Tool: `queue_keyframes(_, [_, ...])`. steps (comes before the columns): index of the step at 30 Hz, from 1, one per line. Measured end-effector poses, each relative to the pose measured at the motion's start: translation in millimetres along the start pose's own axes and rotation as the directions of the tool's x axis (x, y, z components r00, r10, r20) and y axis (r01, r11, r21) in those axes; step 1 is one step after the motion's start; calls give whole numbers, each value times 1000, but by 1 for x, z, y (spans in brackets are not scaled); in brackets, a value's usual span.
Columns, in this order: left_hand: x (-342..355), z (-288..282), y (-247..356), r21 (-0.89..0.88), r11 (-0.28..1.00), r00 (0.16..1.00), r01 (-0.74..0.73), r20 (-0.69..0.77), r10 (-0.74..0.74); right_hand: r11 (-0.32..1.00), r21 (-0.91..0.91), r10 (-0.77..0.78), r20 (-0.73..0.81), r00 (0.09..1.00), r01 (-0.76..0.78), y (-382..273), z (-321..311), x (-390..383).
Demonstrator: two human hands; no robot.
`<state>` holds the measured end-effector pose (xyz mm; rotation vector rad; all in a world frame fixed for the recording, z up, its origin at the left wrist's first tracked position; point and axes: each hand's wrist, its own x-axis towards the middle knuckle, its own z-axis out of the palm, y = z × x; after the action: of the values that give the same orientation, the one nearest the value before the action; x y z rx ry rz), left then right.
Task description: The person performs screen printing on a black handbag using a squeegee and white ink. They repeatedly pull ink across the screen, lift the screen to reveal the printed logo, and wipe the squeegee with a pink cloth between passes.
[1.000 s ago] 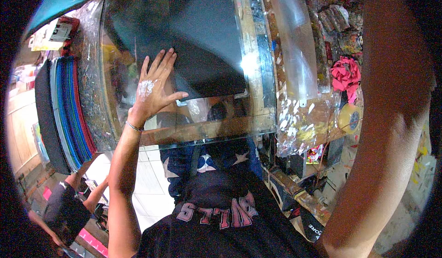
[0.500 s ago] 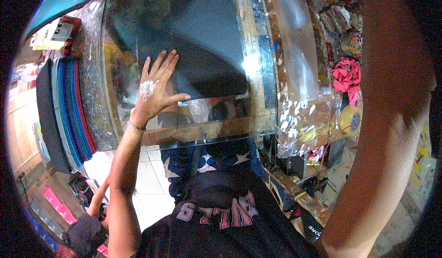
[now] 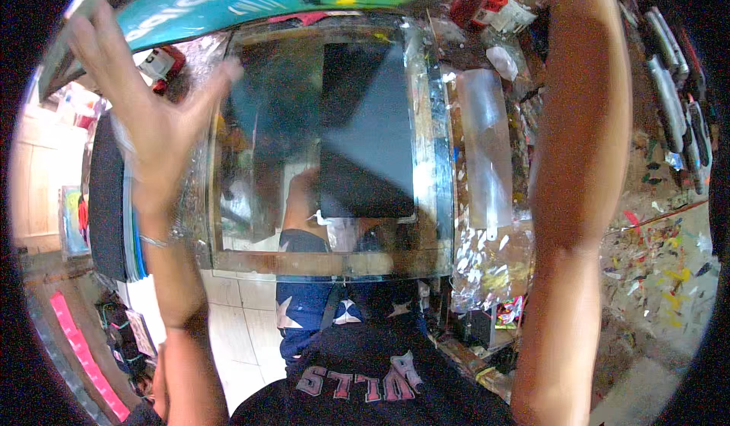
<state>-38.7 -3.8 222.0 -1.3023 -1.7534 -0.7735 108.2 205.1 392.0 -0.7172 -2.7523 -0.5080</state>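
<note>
My left hand [image 3: 148, 122] is raised at the left, its fingers spread and blurred by motion, with nothing seen in it. It is nearest to a stack of dark and coloured flat sheets [image 3: 106, 205]. A black rectangular sheet [image 3: 365, 182] lies flat on a glass-topped table [image 3: 262, 160] in front of me. Light reflects off it in a pale wedge. My right arm [image 3: 574, 160] reaches up past the top edge, so that the right hand is out of the picture.
A long translucent strip [image 3: 485, 144] lies on the paint-spattered bench [image 3: 502, 266] to the right. A teal printed panel [image 3: 228, 15] spans the far side. Red-and-white items [image 3: 494, 7] sit at the far right. Another person's arm [image 3: 160, 388] shows at lower left.
My left hand has lifted off the black sheet and moved left and away from me. My right arm has shifted a little left in the picture. The view now takes in more of the far side.
</note>
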Motion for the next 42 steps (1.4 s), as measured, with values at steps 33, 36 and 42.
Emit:
queue_keyframes(33, [-202, -18, 44, -248, 939, 534, 239, 841, 87, 863, 503, -208, 430, 879, -42, -76, 221, -177])
queue_keyframes(36, [-205, -16, 42, -272, 922, 565, 275, 821, 74, 847, 529, -187, 404, 896, -61, -74, 210, -178])
queue_keyframes(42, [-210, -15, 40, -283, 912, 560, 296, 825, 74, 840, 543, -198, 342, 919, -21, -90, 201, -213])
